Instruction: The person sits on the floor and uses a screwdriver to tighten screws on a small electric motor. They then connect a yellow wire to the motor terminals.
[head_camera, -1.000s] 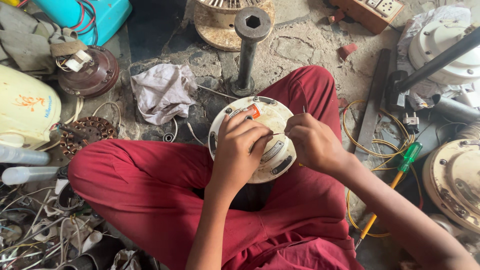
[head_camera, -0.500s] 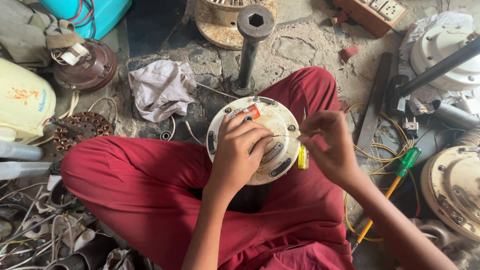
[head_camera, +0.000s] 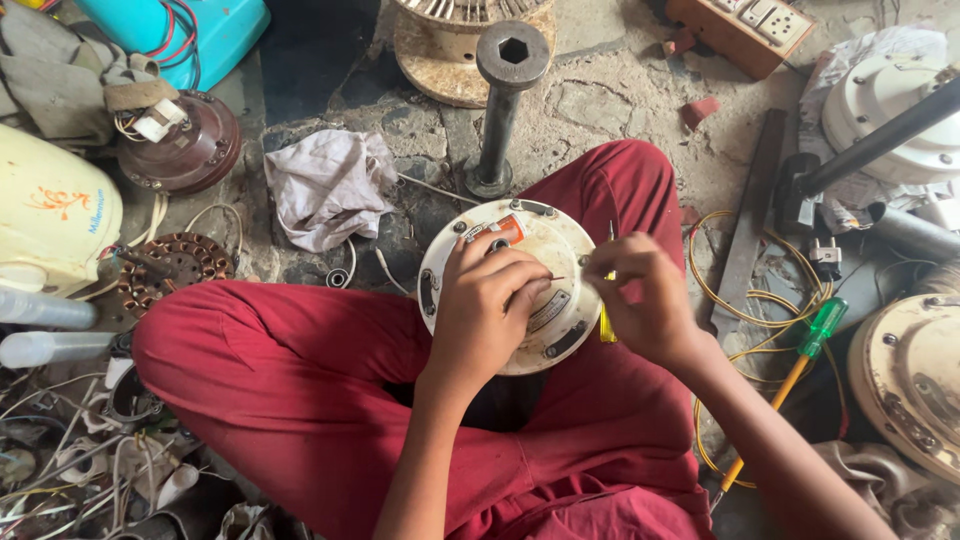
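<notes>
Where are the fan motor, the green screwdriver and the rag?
fan motor (head_camera: 560, 262): head view, bare top of the round white housing.
green screwdriver (head_camera: 822, 325): head view, its green handle.
rag (head_camera: 325, 185): head view, middle of the crumpled cloth.

A crumpled grey rag (head_camera: 325, 185), a green-handled screwdriver (head_camera: 800, 365) and perhaps copper motor windings (head_camera: 165, 268) lie around.

The left hand (head_camera: 490, 300) hides the middle of the round motor housing (head_camera: 545, 250); the right hand (head_camera: 640, 300) covers most of the yellow-handled tool (head_camera: 606, 325).
</notes>
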